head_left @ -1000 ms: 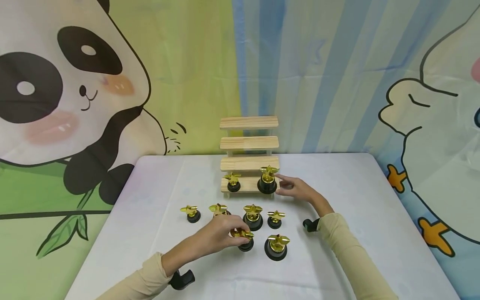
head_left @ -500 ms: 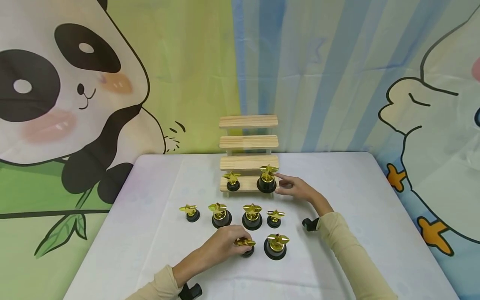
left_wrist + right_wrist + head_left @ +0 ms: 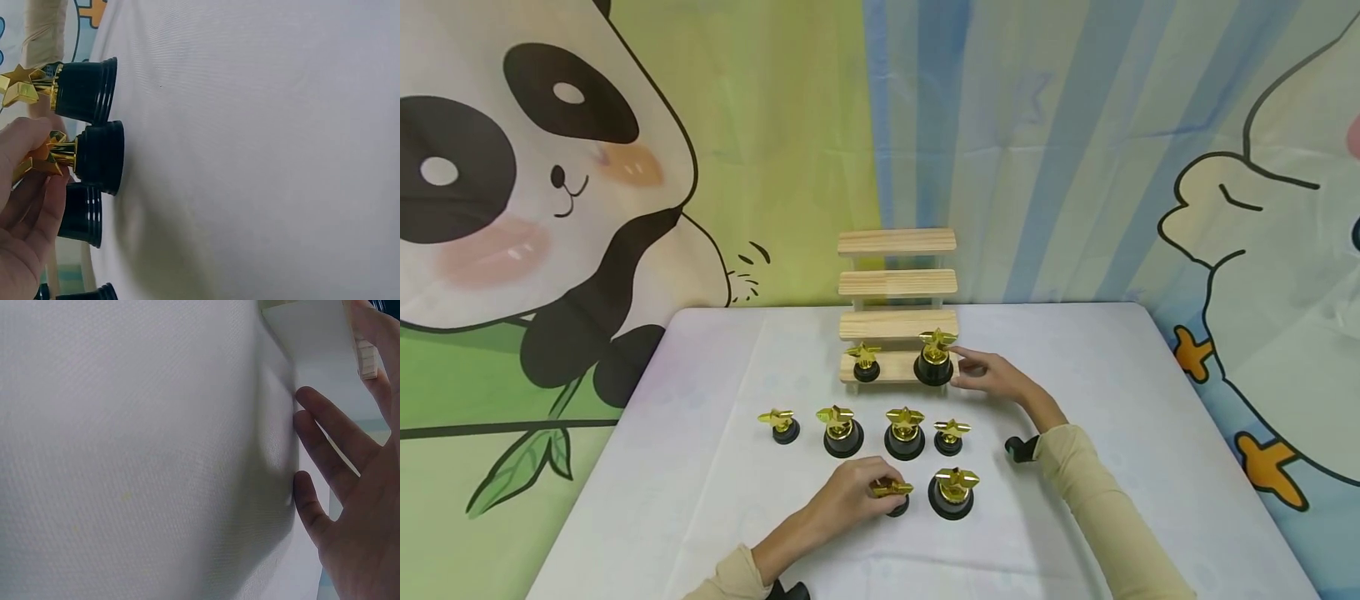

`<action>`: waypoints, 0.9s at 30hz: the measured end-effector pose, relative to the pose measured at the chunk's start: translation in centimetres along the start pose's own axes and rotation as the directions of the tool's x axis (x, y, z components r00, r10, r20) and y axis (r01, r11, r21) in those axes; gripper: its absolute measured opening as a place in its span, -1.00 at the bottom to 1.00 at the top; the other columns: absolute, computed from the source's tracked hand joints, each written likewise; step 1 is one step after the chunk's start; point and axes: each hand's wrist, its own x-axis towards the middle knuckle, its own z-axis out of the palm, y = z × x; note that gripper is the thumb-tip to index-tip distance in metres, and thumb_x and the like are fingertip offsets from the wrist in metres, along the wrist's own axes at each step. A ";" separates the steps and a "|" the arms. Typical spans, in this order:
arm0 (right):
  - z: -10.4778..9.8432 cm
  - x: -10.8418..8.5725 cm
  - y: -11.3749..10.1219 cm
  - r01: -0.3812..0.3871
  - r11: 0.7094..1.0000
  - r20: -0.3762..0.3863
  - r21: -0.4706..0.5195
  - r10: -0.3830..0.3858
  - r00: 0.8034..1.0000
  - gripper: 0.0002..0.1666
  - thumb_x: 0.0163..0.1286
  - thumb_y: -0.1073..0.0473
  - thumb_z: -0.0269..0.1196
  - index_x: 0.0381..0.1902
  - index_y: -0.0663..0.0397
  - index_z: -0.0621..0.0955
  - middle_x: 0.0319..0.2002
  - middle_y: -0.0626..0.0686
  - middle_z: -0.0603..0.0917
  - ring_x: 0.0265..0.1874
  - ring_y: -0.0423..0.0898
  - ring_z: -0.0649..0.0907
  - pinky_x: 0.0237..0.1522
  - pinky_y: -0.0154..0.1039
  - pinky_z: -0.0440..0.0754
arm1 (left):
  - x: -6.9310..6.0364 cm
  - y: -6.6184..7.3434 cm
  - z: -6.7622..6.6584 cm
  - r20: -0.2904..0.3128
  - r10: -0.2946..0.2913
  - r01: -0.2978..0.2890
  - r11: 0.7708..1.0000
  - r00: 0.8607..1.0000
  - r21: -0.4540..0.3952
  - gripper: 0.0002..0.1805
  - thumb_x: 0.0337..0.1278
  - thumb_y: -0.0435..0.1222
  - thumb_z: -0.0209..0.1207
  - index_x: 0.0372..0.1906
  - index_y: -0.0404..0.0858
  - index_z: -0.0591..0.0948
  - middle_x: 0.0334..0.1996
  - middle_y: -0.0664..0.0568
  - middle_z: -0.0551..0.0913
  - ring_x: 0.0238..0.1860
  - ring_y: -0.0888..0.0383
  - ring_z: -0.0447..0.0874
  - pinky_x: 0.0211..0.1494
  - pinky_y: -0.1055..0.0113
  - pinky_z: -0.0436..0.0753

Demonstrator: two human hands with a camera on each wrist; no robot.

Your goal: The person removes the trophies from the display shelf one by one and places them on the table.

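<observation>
My left hand (image 3: 850,493) pinches the gold star of a small star trophy (image 3: 100,157) with a black base. That trophy is upright at the table's front, its base at or just above the cloth. My right hand (image 3: 992,377) is at the right end of the lowest shelf, fingertips by a larger star trophy (image 3: 934,363). In the right wrist view several of its fingers (image 3: 334,434) are spread and nearly straight; contact with the trophy is partly hidden. A smaller star trophy (image 3: 866,364) stands on the same shelf's left side.
A stepped wooden rack (image 3: 898,283) stands at the table's back. Before it on the white cloth (image 3: 737,500) are more star trophies: one at far left (image 3: 784,428), a middle pair, a small one at right (image 3: 949,440), and a large front one (image 3: 952,496).
My left hand has moved slightly right and toward the front edge with the small star trophy, uncovering the trophy behind it. My right hand has stayed by the lowest shelf.
</observation>
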 end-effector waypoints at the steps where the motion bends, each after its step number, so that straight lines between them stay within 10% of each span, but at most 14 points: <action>1: 0.0 0.0 0.0 0.000 1.000 -0.001 -0.001 0.000 1.000 -0.19 0.33 -0.05 0.29 0.47 -0.07 0.27 0.22 0.37 0.52 0.23 0.25 0.53 0.23 0.18 0.49 | -0.1 0.0 0.1 -0.002 -0.004 0.004 1.000 1.000 -0.006 -0.82 -0.05 -0.25 0.44 -0.30 -0.06 0.68 -0.40 0.22 0.68 -0.38 0.48 0.53 -0.29 0.66 0.55; 17: 0.1 -0.2 0.3 -0.003 1.000 -0.017 -0.018 0.002 1.000 -0.19 0.33 -0.05 0.29 0.47 -0.07 0.27 0.21 0.35 0.54 0.23 0.24 0.53 0.25 0.20 0.47 | -0.7 -0.8 0.0 0.077 0.008 -0.004 0.999 0.997 -0.042 -0.72 -0.02 -0.27 0.42 -0.15 -0.09 0.66 -0.30 0.21 0.69 -0.29 0.45 0.55 -0.21 0.67 0.56; 27: 0.1 0.0 0.4 0.014 1.000 -0.014 -0.008 -0.014 1.000 -0.21 0.34 -0.04 0.28 0.47 -0.08 0.27 0.21 0.34 0.55 0.22 0.23 0.54 0.25 0.20 0.47 | -2.7 0.1 -4.7 0.143 0.033 -0.067 0.968 0.989 0.241 -0.38 -0.05 -0.08 0.43 0.15 -0.16 0.53 -0.04 0.10 0.65 0.00 0.26 0.57 0.08 0.36 0.61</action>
